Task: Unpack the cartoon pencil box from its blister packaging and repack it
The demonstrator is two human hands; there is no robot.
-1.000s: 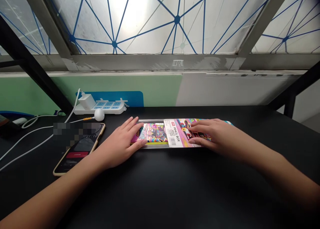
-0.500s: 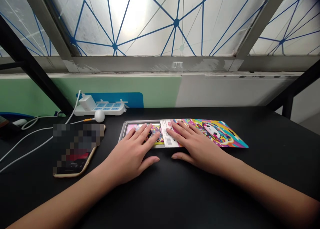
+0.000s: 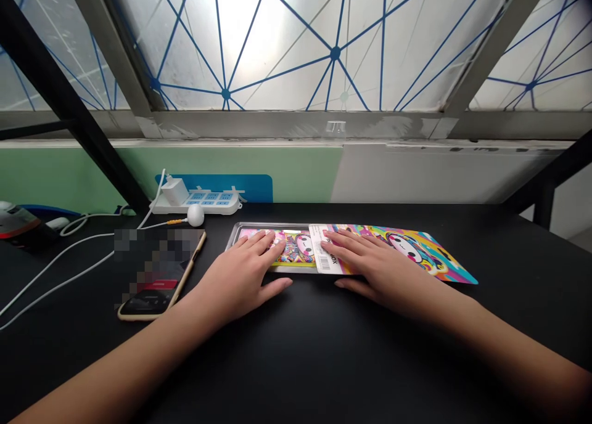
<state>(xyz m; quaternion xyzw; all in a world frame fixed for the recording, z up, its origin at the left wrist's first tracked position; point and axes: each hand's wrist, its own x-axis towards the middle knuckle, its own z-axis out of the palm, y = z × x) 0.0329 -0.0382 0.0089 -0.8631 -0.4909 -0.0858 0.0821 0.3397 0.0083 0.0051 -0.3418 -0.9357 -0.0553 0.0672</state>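
A colourful pencil box (image 3: 296, 247) in a clear case lies flat on the black table (image 3: 296, 350). A bright printed paper sleeve (image 3: 416, 248) is partly slid off it toward the right. My left hand (image 3: 240, 276) lies flat with fingers stretched out on the left part of the box. My right hand (image 3: 374, 267) rests flat, fingers spread, on the white label end of the sleeve. Neither hand grips anything.
A phone (image 3: 157, 270) lies left of my left hand. Behind it sit a white power strip (image 3: 198, 199) with a charger, a small white ball (image 3: 195, 214) and white cables (image 3: 55, 270). A window and black frame posts stand behind the table.
The sleeve slid right off the box, uncovering more of its print. Both hands drew back toward me and shifted from the box ends to lie flat near its middle.
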